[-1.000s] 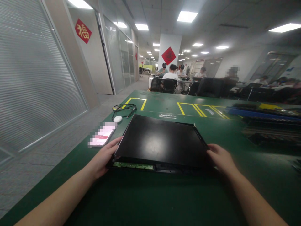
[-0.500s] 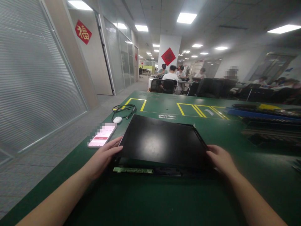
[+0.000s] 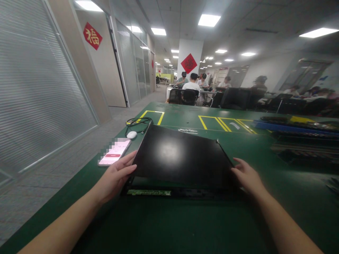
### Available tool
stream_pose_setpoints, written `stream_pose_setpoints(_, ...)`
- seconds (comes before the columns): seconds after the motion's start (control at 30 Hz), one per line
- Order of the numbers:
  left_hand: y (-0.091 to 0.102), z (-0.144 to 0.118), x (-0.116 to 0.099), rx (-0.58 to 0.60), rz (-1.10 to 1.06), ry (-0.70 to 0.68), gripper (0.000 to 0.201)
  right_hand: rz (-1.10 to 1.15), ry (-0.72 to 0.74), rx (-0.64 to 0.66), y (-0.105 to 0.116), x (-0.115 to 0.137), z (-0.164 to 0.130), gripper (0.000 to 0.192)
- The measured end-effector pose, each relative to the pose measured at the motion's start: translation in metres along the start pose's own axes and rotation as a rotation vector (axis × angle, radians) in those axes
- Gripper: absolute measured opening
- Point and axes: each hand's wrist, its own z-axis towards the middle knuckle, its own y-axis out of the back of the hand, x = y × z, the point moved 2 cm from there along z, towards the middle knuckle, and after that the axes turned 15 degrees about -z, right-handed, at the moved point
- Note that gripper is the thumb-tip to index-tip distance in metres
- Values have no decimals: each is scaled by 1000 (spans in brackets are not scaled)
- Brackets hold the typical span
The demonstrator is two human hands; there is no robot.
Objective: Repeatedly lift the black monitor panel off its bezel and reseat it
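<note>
My left hand (image 3: 116, 176) grips the near left corner of the black panel (image 3: 180, 158), fingers curled along its left edge with the thumb underneath, as far as I can see. My right hand (image 3: 245, 176) holds the near right corner, fingers spread against the edge; whether they wrap under it I cannot tell. The panel is a flat, glossy black sheet with ceiling light reflected in its middle. Its near edge is lifted off the frame (image 3: 180, 192) beneath it, and its far edge sits lower. In the gap at the front of the frame a narrow green circuit strip (image 3: 148, 192) shows; any printing on it is too small to read.

All of this lies on the green table (image 3: 169, 225), with the panel at its middle. Just left of the panel, near my left hand, lies a phone (image 3: 114, 156) with a lit pink and white screen, its text blurred out. Beyond the phone, off the panel's far left corner, sit a small white mouse (image 3: 131, 134) and a coil of black cable (image 3: 139, 121). Yellow tape lines (image 3: 209, 121) mark boxes on the table behind the panel. Far behind it, a white pillar carries a red diamond sign (image 3: 189, 63), and on the wall to the left hangs another red diamond (image 3: 92, 36) bearing the gold character 福.
</note>
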Motion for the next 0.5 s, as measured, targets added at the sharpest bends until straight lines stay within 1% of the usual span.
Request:
stream_pose_setpoints(0.07,-2,-1,0,10,-23,-1,63,25,-5,-5,1,0,1,60)
stream_pose_setpoints(0.13,-4,-2,-1,7,-25,-10,65,69,-22,-1,1,0,2,55)
stream_pose_setpoints(0.27,-5,-3,-1,19,-22,-15,66,240,-128,14,1,-1,4,42)
stream_pose_setpoints(0.33,-2,-3,-3,5,-17,-31,66,378,-149,11,2,0,2,40)
stream_pose_setpoints(0.4,1,-2,-6,-13,-5,-63,65,571,-136,19,6,5,-1,41)
stream_pose_setpoints(0.5,1,-1,-13,-8,28,-108,58,896,-115,101,13,11,-8,46)
